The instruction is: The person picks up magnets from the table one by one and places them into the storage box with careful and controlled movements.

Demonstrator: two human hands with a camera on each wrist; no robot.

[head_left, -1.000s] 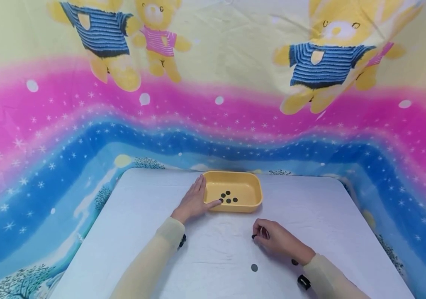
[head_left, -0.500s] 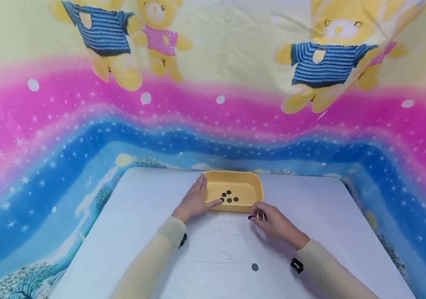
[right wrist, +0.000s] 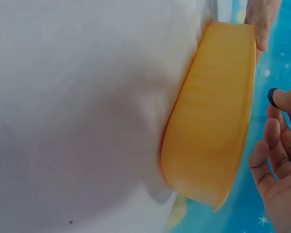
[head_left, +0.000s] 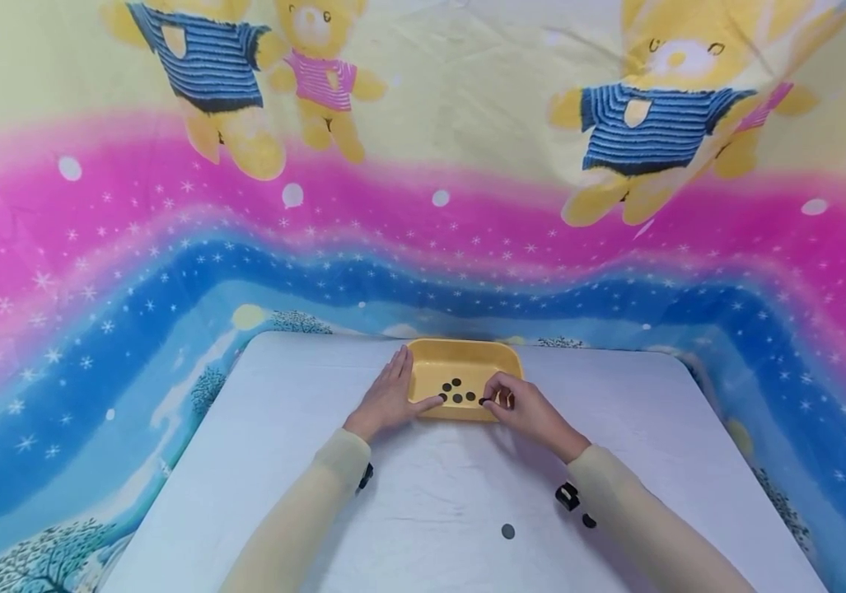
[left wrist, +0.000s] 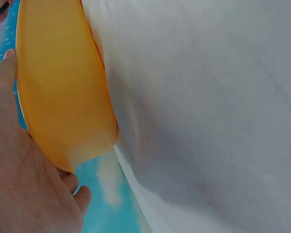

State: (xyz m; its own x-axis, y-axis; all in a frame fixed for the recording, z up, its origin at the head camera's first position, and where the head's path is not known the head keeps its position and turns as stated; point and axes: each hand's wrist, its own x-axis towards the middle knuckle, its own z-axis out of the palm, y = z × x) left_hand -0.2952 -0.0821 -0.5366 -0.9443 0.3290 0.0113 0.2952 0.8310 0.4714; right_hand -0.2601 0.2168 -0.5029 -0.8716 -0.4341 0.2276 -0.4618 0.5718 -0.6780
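Note:
A yellow plastic tray [head_left: 460,413] stands at the far edge of the white table, with several small dark discs [head_left: 456,382] on its floor. My left hand [head_left: 387,399] rests against its left end, fingers straight along the side and thumb over the front rim. Over the tray's front right corner, my right hand [head_left: 534,408] pinches a small black disc [right wrist: 272,97] between thumb and fingertips. In the right wrist view this disc is held above the rim, beside the tray's wall [right wrist: 208,116].
Two more discs lie on the white tabletop [head_left: 423,511]: a grey one [head_left: 507,531] near the front and a dark one [head_left: 589,520] beside the right sleeve. A patterned bear cloth [head_left: 393,231] hangs behind the table and around its sides.
My right hand has carried the pinched disc from the table forward and left to above the tray's front right corner. My left hand has stayed at the tray's left end.

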